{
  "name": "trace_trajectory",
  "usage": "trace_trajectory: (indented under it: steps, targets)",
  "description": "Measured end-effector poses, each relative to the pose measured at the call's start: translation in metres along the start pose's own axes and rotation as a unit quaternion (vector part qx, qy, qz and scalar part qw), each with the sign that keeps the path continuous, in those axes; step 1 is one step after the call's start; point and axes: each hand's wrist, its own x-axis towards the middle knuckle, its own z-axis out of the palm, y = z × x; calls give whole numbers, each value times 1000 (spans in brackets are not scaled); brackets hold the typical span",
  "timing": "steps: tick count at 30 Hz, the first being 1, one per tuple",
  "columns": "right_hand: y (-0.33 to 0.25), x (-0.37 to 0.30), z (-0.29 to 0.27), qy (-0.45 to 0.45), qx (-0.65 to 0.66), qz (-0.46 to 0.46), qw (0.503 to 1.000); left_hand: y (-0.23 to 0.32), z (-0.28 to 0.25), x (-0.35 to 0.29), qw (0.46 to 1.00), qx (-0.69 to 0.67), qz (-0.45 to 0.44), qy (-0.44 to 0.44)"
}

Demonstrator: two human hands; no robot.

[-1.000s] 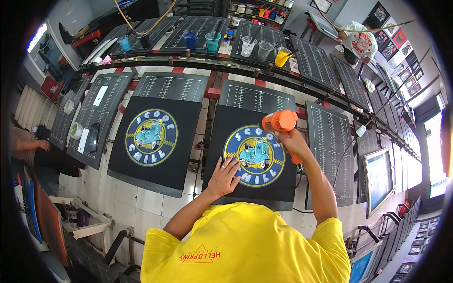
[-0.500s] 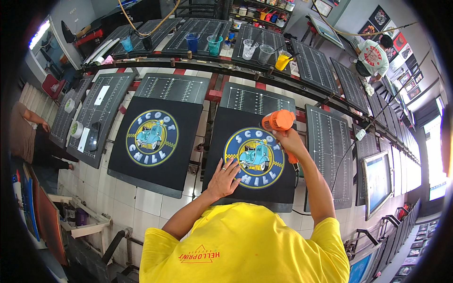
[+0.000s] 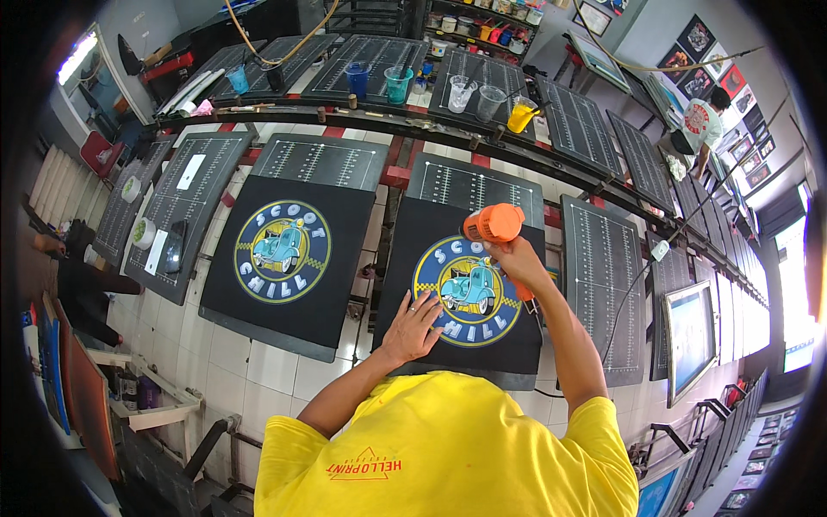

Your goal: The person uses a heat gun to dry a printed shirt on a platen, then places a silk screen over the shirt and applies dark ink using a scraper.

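My right hand [image 3: 515, 258] grips an orange heat gun [image 3: 494, 224] by its handle, above the upper right part of a round scooter print [image 3: 469, 293]. That print, in blue, yellow and white, lies on a black fabric panel [image 3: 397, 258] spread over a dark board. Flat on the fabric, at the left rim of the print, rests my left hand [image 3: 413, 327] with its fingers spread. To the left, a second black panel [image 3: 345, 250] with the same kind of scooter print [image 3: 282, 251] covers another board. The heat gun's body hides some of the print's top edge.
A cable [image 3: 622, 302] runs down beside the right-hand board [image 3: 603, 284]. Plastic cups of ink, among them a yellow one [image 3: 521, 115] and a teal one [image 3: 397, 84], stand along the far rail. A framed screen [image 3: 691, 340] leans at right. Other people are at far right and left.
The heat gun in my right hand has shifted a little to the left over the print. My left hand stays on the fabric. The person at left has moved toward the view's edge.
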Motion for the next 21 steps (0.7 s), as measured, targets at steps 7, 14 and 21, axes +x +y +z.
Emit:
trace_trajectory:
  steps: [7,14,21]
  targets:
    - [8,4,7,-22,1,-2,1000,2,2,0,1000,-5,-1,-8]
    - [-10,-2,21,-66,6,-12,998,1,0,0,1000,-2,-5,-8]
    - [-14,-12,13,-48,24,-4,999,2,0,0,1000,7,-8,-10]
